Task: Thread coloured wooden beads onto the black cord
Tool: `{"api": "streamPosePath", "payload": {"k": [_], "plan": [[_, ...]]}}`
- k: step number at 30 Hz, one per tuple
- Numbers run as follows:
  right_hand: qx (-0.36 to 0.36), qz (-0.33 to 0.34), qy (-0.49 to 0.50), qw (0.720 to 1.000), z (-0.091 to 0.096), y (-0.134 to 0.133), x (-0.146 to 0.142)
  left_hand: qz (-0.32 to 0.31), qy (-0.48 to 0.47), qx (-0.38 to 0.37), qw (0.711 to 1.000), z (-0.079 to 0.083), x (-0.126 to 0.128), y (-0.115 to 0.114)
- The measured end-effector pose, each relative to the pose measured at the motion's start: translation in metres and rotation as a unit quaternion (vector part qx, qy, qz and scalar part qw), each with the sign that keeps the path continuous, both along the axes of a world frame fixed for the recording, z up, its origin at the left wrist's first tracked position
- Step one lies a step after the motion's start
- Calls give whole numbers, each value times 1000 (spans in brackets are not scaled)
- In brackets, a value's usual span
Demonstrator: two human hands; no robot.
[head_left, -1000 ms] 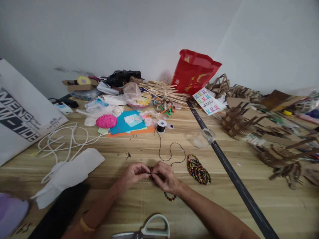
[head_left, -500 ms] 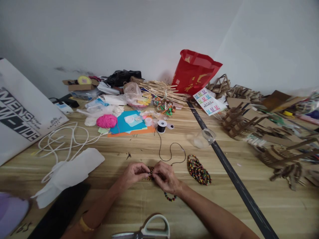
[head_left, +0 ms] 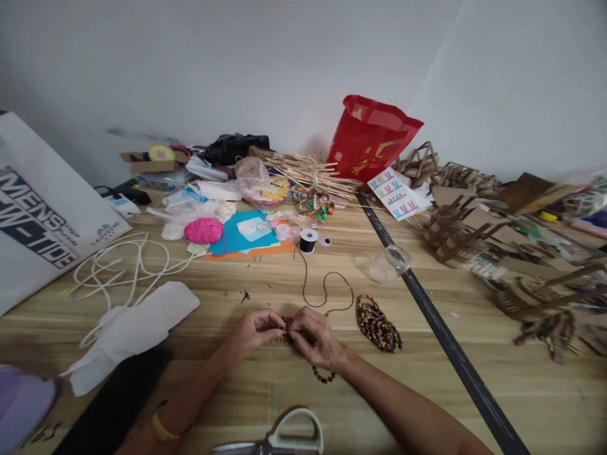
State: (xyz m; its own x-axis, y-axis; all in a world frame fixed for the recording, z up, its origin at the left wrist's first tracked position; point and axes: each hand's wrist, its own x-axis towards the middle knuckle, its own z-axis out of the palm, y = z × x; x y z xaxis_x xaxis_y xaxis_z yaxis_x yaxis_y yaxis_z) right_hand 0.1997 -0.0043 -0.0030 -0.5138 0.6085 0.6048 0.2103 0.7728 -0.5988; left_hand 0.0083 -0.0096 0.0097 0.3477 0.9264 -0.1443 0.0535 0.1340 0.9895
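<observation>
My left hand (head_left: 258,330) is closed in a pinch, thumb and forefinger together at a string of small multicoloured beads (head_left: 283,339). Facing it, my right hand (head_left: 317,338) is closed too, its fingertips pinching close to the same spot. Part of the bead string (head_left: 324,379) curves out from under my right hand onto the table. The exact point between the fingertips is too small to make out. A thin black cord (head_left: 326,287) winds from a black spool (head_left: 308,241) to the table just beyond my right hand. To the right lies a pile of beaded strings (head_left: 378,323).
Scissors (head_left: 294,433) lie at the near edge. A clear plastic cup (head_left: 389,263) rests on its side by a black strip (head_left: 441,328). White cord (head_left: 137,262) and white paper (head_left: 135,332) are at left; pink yarn (head_left: 203,230) and a red bag (head_left: 372,139) stand farther back.
</observation>
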Motion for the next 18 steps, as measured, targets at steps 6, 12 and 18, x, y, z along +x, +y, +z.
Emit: {"api": "streamPosePath", "payload": {"k": [6, 12, 18], "plan": [[2, -2, 4, 1000, 0, 0, 0, -3, -1, 0, 1000, -3, -1, 1], [-2, -1, 0, 1000, -1, 0, 0, -2, -1, 4, 1000, -5, -2, 1], [-2, -1, 2, 1000, -2, 0, 0, -4, 0, 8, 1000, -8, -1, 1]]}}
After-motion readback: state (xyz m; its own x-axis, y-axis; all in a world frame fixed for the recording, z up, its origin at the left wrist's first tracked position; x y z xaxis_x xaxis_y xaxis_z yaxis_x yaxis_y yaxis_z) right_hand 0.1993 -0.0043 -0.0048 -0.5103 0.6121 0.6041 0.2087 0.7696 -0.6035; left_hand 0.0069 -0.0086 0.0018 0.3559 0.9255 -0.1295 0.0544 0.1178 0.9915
